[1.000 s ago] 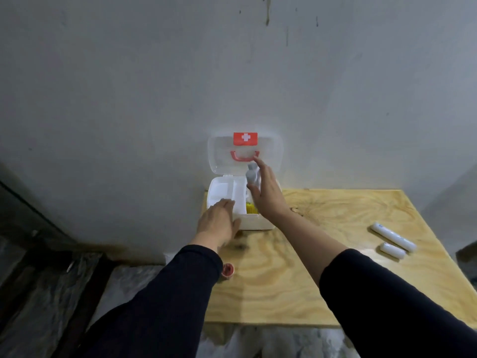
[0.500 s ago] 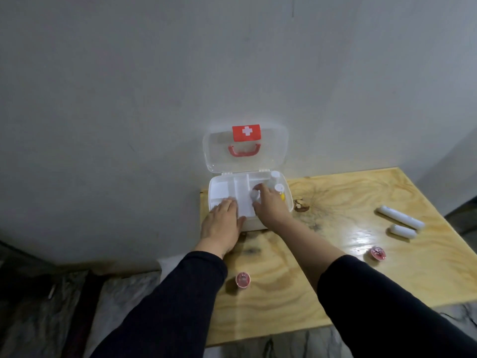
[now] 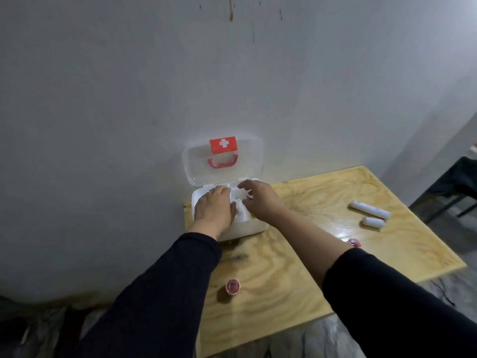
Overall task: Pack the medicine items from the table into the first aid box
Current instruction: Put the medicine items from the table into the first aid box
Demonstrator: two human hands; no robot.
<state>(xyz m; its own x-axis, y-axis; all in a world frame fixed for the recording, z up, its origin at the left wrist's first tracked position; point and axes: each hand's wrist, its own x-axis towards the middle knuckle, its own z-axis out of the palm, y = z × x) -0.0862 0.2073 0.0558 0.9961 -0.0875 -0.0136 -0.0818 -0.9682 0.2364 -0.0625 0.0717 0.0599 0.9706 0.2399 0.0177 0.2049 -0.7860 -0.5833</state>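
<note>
The white first aid box point(image 3: 246, 229) stands open at the table's far left, and its clear lid point(image 3: 247, 164), with a red cross label and red handle, leans on the wall. My left hand point(image 3: 213, 206) lies flat, palm down, over the box's left compartments. My right hand point(image 3: 260, 200) reaches into the right side with its fingers curled around a small white bottle point(image 3: 249, 195). Another white bottle point(image 3: 240, 211) lies in the box between my hands. Something yellow shows under my right hand. On the table remain two white rolls point(image 3: 370, 209) point(image 3: 373, 223) and two small red jars point(image 3: 233, 286) point(image 3: 353, 242).
The plywood table point(image 3: 296, 267) butts against a grey wall behind the box. Its front and right edges drop to a mottled floor. A dark piece of furniture point(image 3: 456, 182) stands at the far right.
My right hand lowered the white bottle from in front of the lid down into the box. My left hand slid from the box's front edge onto its left compartments. The view tilted down.
</note>
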